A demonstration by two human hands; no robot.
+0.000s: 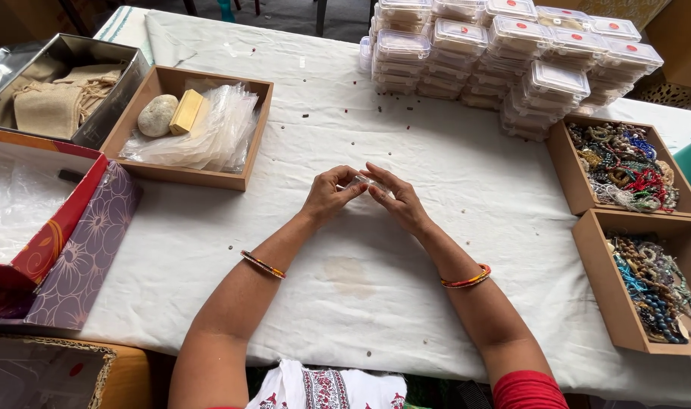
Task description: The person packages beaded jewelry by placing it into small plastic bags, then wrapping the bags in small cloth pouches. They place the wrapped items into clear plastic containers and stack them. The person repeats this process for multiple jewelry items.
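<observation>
We see both hands meeting over the middle of the tabletop (345, 295), which is covered with a white cloth. The left hand (329, 195) and right hand (397, 198) share one small clear item (364, 180), probably a little plastic pouch, though it is too small to tell. The fingers of each hand are pressed together on an end of it, thumbs against forefingers, so it hangs just above the cloth between them; held at both ends like this, it stays taut and in plain sight.

To the left a wooden tray (243, 144) holds a heap of clear bags (209, 132), weighted, it seems, by a stone (157, 115) and a yellow block (186, 110). A metal tin (126, 83) with cloth sacks lies further left, and a patterned box (73, 242) nearer the edge. To the right, two wooden trays (588, 250) of beaded strings (626, 163) sit within reach of the right hand, and stacked clear boxes (512, 53) fill the far side. Loose beads (353, 142) dot the cloth.
</observation>
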